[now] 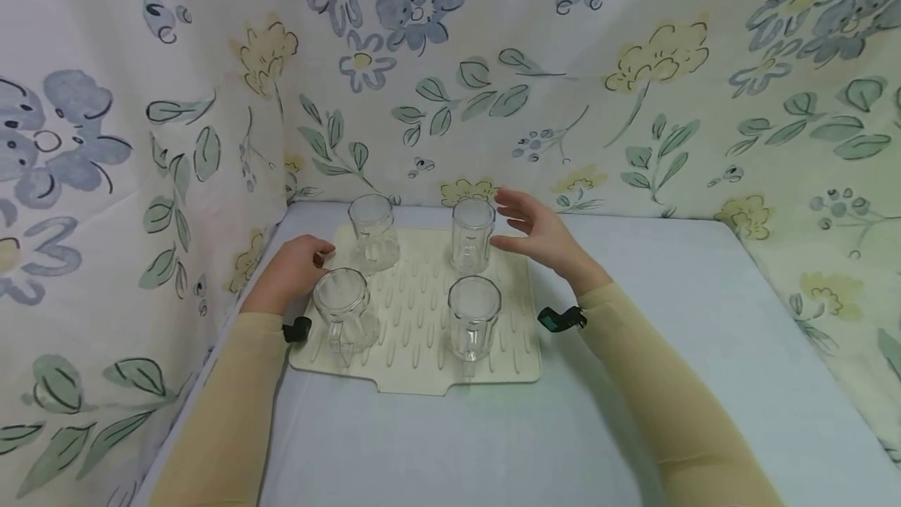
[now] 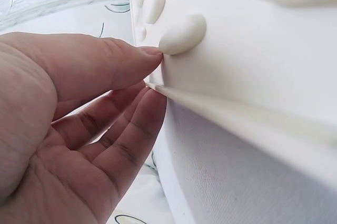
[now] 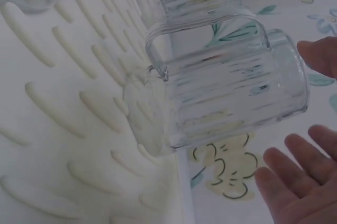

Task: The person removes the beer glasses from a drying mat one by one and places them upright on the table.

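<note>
On a cream ridged drying mat [image 1: 411, 383] stand several clear glass mugs. My left hand [image 1: 292, 271] is at the mat's left edge, between the back left mug [image 1: 373, 229] and the front left mug [image 1: 342, 300]. In the left wrist view, the thumb [image 2: 113, 58] lies on the ridged face while the fingers [image 2: 139, 134] meet the rim from the other side, pinching it. My right hand [image 1: 538, 235] reaches beside the back right mug [image 1: 472, 239], fingers spread around its far side, with a gap to the glass [image 3: 237, 98] in the right wrist view.
Nearest the front on the right stands another glass mug [image 1: 474, 319], its handle toward me. A white cloth covers the table [image 1: 655, 319]. Floral curtains [image 1: 464, 100] hang close behind the table and along its left side.
</note>
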Tool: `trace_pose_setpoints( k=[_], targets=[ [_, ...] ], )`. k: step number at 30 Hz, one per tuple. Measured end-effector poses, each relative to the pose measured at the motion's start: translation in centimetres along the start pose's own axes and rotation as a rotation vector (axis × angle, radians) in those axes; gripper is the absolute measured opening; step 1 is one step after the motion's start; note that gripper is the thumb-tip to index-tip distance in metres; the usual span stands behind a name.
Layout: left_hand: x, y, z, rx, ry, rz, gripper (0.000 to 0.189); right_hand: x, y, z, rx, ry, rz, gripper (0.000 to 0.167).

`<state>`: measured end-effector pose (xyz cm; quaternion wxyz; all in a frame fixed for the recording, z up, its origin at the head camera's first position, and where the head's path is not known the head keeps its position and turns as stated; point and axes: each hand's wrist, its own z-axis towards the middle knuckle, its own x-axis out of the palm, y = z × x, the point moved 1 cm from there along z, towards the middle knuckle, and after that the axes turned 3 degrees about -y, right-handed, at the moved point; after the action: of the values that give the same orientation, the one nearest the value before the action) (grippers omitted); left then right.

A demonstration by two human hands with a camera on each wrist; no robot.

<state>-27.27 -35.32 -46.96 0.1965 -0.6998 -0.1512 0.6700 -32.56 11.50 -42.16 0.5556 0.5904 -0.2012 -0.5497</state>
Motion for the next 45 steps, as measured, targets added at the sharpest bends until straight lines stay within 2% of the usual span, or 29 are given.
trace_pose_setpoints(
  k=[5, 13, 18, 29, 37, 45],
  targets=[
    [0.1, -0.1, 0.1, -0.006, -0.003, 0.001, 0.048, 0.4, -1.2, 0.7, 0.008, 0.018, 0.031, 0.091],
    [0.1, 0.0, 0.2, -0.005, -0.007, 0.011, 0.048, 1.3, -2.2, 1.2, 0.094, 0.054, 0.025, 0.097],
    [0.1, 0.0, 0.2, -0.011, -0.009, 0.005, 0.048, 2.0, -3.0, 1.7, 0.091, 0.080, 0.041, 0.100],
    [0.1, 0.0, 0.0, -0.015, -0.011, -0.005, 0.048, 3.1, -3.4, 1.8, 0.100, 0.096, 0.045, 0.095],
    [0.2, -0.1, 0.0, -0.020, -0.004, 0.002, 0.047, 3.6, -4.0, 1.9, 0.069, 0.091, 0.037, 0.091],
    [0.1, -0.1, 0.1, -0.016, -0.005, 0.000, 0.047, 3.8, -4.4, 1.9, 0.106, 0.081, 0.014, 0.079]
  ],
)
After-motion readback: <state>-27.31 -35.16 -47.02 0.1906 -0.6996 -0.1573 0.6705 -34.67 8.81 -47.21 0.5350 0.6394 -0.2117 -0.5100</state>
